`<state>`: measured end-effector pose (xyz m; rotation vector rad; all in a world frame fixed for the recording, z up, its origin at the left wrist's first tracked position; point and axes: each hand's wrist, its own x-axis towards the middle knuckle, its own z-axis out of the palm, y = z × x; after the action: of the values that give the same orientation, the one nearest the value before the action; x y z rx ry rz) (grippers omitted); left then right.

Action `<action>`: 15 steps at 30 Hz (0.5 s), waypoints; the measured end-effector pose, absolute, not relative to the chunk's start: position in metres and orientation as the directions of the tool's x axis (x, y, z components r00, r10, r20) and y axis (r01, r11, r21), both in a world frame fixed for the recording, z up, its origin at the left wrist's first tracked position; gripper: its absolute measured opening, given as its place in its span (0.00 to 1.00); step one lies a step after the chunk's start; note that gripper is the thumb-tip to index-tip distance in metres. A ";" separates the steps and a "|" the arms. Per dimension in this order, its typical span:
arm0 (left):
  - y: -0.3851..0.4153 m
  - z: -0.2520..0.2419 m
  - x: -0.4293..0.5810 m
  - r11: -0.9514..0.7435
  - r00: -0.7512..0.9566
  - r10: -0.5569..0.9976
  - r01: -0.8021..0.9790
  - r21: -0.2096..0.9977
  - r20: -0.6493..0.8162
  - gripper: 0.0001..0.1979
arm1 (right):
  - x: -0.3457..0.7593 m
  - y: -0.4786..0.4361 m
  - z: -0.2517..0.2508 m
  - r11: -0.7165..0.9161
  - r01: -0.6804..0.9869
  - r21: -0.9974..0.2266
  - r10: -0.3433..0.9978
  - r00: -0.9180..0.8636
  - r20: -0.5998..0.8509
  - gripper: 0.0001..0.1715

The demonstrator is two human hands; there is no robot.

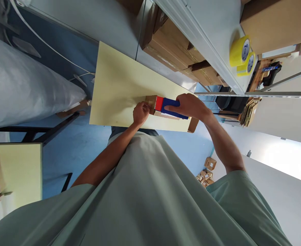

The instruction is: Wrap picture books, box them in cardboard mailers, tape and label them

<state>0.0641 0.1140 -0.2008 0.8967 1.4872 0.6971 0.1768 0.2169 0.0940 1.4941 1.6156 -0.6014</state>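
A small brown cardboard box (151, 99) lies on the pale yellow tabletop (114, 85). My left hand (141, 113) is at its left end, fingers curled in a pinch on the cardboard edge. Farther right, my right hand (190, 106) is closed over a blue and red boxy item (169, 106), its thumb along the near side. The item's red end points toward the left hand and lies over the cardboard; whether it is inside the box I cannot tell. A brown cardboard flap (193, 125) sticks out past the table's right edge, below my right wrist.
Larger cartons (170, 44) stand behind the table under a white shelf (204, 44). Yellow tape rolls (238, 51) sit on that shelf. A big grey-white wrapped roll (29, 85) is at the left, and another table (24, 171) stands at lower left.
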 end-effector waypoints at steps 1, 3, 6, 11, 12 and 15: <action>0.113 -0.201 0.063 0.523 0.006 0.847 0.169 0.835 -0.531 0.03 | 0.176 0.217 0.094 0.180 0.966 0.186 0.568 0.053 -0.822 0.46; 0.110 -0.202 0.058 0.535 0.029 0.835 0.194 0.823 -0.549 0.06 | 0.176 0.217 0.095 0.181 0.966 0.182 0.570 0.048 -0.820 0.46; 0.108 -0.197 0.047 0.479 0.108 0.863 0.137 0.867 -0.493 0.21 | 0.175 0.218 0.098 0.175 0.966 0.188 0.571 0.056 -0.819 0.45; 0.121 -0.172 0.041 0.195 0.342 0.911 0.137 0.971 -0.231 0.42 | 0.166 0.219 0.099 0.180 0.961 0.208 0.591 0.063 -0.804 0.46; 0.126 -0.167 0.043 0.167 0.360 0.907 0.165 0.972 -0.217 0.40 | 0.163 0.218 0.098 0.184 0.962 0.202 0.593 0.055 -0.803 0.46; 0.139 -0.155 0.050 0.139 0.369 0.907 0.192 0.971 -0.202 0.27 | 0.154 0.216 0.097 0.197 0.964 0.180 0.596 0.028 -0.803 0.45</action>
<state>0.0500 0.1388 -0.1546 1.3553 1.1008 0.7076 0.1544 0.2155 0.0973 1.4925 1.6630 -0.5727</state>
